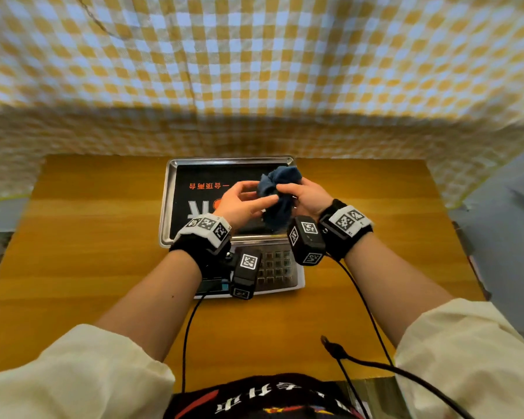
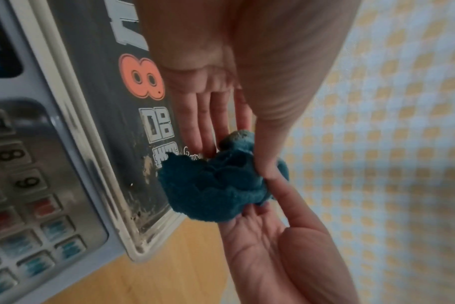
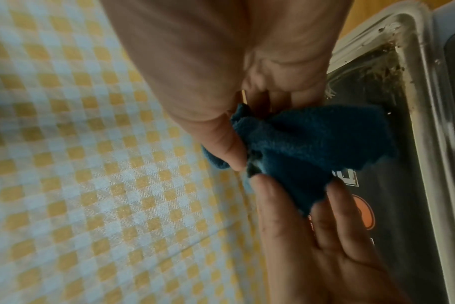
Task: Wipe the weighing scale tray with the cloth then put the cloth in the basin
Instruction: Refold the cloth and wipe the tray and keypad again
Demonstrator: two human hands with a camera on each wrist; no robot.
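Note:
A crumpled dark blue cloth (image 1: pixel 280 189) (image 2: pixel 216 185) (image 3: pixel 312 148) is held in the air just above the steel scale tray (image 1: pixel 165 201) (image 2: pixel 104 164) (image 3: pixel 429 102), over its right half. My right hand (image 1: pixel 297 192) (image 3: pixel 255 131) pinches the cloth between thumb and fingers. My left hand (image 1: pixel 263 193) (image 2: pixel 237 160) meets it from the left and pinches the same cloth between its thumb and nearly straight fingers. The tray has a black printed sheet inside and grime along its rim and corner. No basin shows in any view.
The scale's keypad (image 1: pixel 274 267) and display sit in front of the tray, under my wrists. The scale stands on a wooden table (image 1: pixel 88 252). A yellow checked cloth (image 1: pixel 254 71) hangs behind and beside the table. Black cables (image 1: pixel 360 297) trail from the wrist cameras.

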